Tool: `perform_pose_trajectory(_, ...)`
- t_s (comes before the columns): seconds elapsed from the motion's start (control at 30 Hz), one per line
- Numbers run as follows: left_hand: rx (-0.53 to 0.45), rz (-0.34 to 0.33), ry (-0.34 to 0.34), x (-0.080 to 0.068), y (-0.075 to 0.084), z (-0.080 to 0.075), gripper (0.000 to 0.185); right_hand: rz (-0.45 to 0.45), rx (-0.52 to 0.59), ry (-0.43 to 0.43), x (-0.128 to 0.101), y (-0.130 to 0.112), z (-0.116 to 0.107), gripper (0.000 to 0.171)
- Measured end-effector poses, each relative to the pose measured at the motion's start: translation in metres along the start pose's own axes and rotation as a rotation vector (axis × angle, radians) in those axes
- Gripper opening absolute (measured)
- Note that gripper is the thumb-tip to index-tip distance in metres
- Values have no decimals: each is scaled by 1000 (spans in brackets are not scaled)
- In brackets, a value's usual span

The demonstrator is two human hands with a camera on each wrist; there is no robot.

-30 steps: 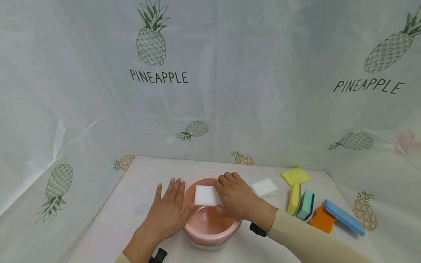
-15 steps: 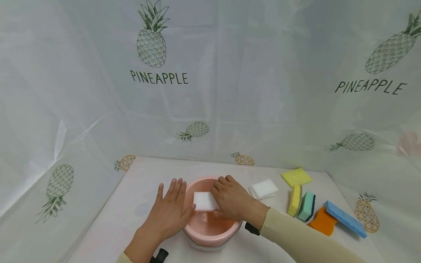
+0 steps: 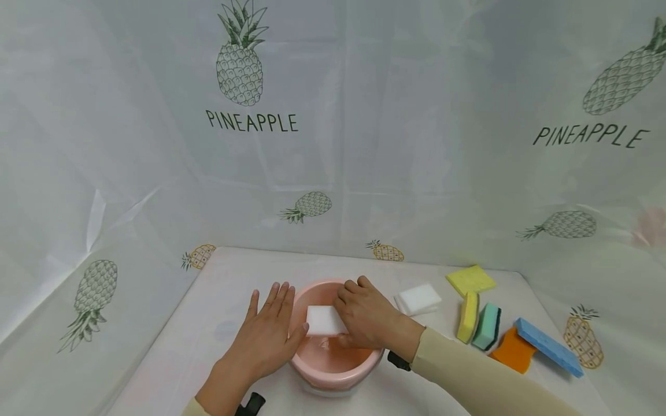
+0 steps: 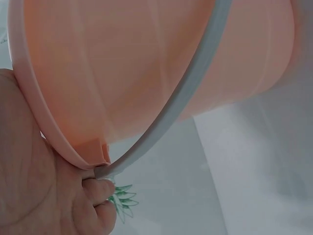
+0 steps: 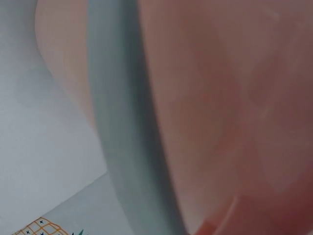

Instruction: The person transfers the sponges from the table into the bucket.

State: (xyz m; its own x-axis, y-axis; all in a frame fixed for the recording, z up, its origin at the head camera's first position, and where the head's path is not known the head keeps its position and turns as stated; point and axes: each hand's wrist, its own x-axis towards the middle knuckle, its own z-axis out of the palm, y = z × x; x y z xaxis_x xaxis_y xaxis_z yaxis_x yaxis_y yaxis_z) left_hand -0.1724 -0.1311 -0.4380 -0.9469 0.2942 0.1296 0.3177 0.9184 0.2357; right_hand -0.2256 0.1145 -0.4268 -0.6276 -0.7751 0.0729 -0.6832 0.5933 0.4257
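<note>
A pink bucket with a grey handle stands on the table. My right hand grips a white sponge by its right end, over the bucket's opening. My left hand lies along the bucket's left side, fingers straight and thumb near the rim. From the left wrist, the palm is seen against the rim, beside the handle's joint. The right wrist view is filled by the handle and the blurred pink wall; the sponge does not show there.
More white sponges lie stacked right of the bucket. Farther right are a yellow cloth, a yellow sponge, a green sponge, an orange piece and a blue sponge. Pineapple-print sheeting surrounds the table.
My right hand has shifted slightly left, and the white sponge has come down a little toward the near side of the bucket. The left hand stays in place.
</note>
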Motion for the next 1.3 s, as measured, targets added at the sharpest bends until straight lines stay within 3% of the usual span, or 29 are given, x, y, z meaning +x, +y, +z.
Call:
perform_pose_trajectory(0.37, -3, 3, 3, 0, 1, 0, 79, 5, 38, 43, -4, 2, 1, 49)
perform_pose_trajectory(0.47, -5, 3, 1, 0, 1, 0, 78, 20, 76, 138, -8, 4, 2, 42)
perform_pose_trajectory(0.67, -20, 11, 15, 0, 2, 0, 77, 128, 170, 421, -28, 26, 6, 21)
perform_pose_trajectory(0.77, -30, 9, 22, -1, 2, -1, 76, 190, 159, 478, -46, 48, 10, 23)
perform_pose_trajectory(1.0, -22, 4, 36, -3, 2, 0, 77, 285, 62, 432, -103, 89, 34, 37)
perform_pose_trajectory(1.3, -37, -1, 25, -4, 4, 0, 77, 368, 55, 169, -173, 80, 77, 57)
